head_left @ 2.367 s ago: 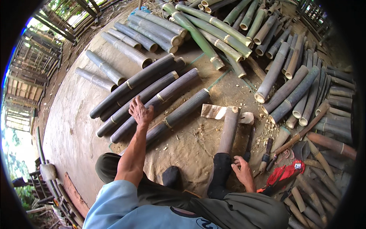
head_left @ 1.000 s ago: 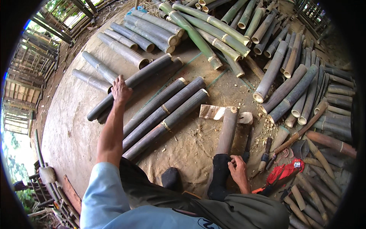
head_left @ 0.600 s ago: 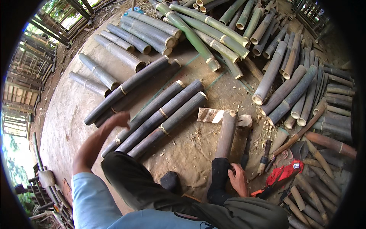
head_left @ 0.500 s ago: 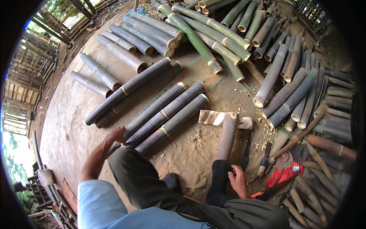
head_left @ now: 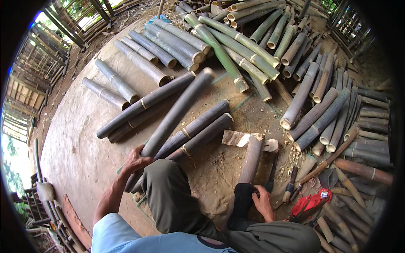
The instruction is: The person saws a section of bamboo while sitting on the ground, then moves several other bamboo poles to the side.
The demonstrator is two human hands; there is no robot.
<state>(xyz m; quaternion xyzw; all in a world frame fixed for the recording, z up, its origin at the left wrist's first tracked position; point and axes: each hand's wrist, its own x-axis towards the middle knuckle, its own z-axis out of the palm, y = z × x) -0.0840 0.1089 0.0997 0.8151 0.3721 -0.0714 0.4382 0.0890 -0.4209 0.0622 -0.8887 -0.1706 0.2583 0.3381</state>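
My left hand (head_left: pixel 140 158) is wrapped round a dark bamboo pole (head_left: pixel 179 111), its far end raised and smeared by motion. Two more dark bamboo poles (head_left: pixel 202 122) lie just right of it on the ground. My right hand (head_left: pixel 263 204) rests with loosely bent fingers against my black-covered right foot (head_left: pixel 242 200); I make out nothing in it. That foot meets the near end of a short brown bamboo piece (head_left: pixel 253 156), whose far end lies across a pale wooden block (head_left: pixel 234 138). A dark blade (head_left: pixel 274 170) lies right of this piece.
Two dark poles (head_left: pixel 145 101) lie crossways at the left, with several grey bamboo lengths (head_left: pixel 177 46) beyond. A large bamboo pile (head_left: pixel 249 38) fills the far and right sides. A handled tool (head_left: pixel 290 185) and red cloth (head_left: pixel 310 200) lie at the right. Chips litter the ground.
My left hand has lifted the leftmost of the three dark poles off the ground, its far end swinging up. My left knee has shifted right. My right hand stays by the foot.
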